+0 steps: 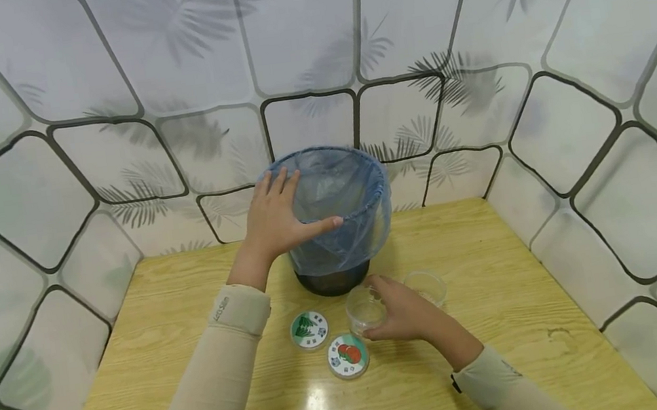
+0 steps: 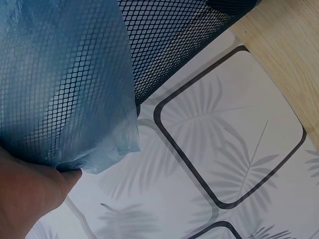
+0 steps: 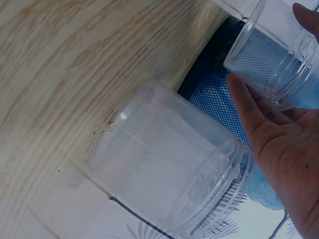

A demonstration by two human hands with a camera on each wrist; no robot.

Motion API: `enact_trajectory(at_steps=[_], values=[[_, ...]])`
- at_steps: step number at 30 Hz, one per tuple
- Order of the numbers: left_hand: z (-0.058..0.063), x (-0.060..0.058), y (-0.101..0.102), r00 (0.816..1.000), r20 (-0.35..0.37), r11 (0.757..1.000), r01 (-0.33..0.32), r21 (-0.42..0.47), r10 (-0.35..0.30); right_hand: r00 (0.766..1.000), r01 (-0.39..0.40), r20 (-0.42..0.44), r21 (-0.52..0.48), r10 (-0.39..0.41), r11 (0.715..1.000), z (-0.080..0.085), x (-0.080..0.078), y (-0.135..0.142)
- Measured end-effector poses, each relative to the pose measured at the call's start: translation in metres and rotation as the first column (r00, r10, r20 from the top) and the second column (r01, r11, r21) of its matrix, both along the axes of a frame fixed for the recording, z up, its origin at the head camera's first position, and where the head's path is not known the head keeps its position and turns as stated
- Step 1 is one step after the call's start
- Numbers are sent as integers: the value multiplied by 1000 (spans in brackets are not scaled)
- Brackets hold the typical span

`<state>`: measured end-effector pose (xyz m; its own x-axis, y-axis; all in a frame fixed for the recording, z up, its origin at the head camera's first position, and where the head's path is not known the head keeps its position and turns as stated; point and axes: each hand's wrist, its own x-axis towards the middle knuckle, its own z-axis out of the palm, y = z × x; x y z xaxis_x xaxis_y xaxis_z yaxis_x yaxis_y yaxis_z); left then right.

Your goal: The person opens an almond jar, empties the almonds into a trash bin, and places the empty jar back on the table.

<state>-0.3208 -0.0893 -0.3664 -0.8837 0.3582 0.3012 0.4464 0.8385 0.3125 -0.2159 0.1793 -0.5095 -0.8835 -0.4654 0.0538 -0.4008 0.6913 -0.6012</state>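
Observation:
A mesh waste bin with a blue plastic bag folded over its rim stands at the back of the table. My left hand rests on the bin's left rim over the bag, its fingers straight and spread and the thumb along the front edge. My right hand grips a clear plastic jar by its sides, lidless, in front of the bin. A second clear jar stands upright just to the right, behind that hand in the head view.
Two round lids lie left of the held jar: one with a green vegetable picture, one with red tomatoes. Patterned walls enclose the wooden table at the back and sides.

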Motion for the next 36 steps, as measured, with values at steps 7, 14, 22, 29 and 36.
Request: enact_trajectory(at_steps=[7, 14, 22, 29, 36], values=[[0, 1, 0, 1000, -3, 1000, 2, 3, -2, 1000, 6, 10, 3, -6, 1000, -4, -1, -1], [1, 1, 0, 1000, -7, 1000, 4, 0, -4, 999, 13, 43, 20, -14, 1000, -7, -1, -1], [1, 1, 0, 1000, -19, 1000, 2, -7, -2, 997, 36, 73, 47, -40, 998, -7, 1, -2], [0, 1, 0, 1000, -26, 1000, 1, 0, -1, 996, 40, 75, 73, -45, 997, -11, 1, -1], [-1, 0, 1, 999, -32, 1000, 3, -1, -3, 996, 36, 78, 88, -43, 995, -14, 2, 0]])
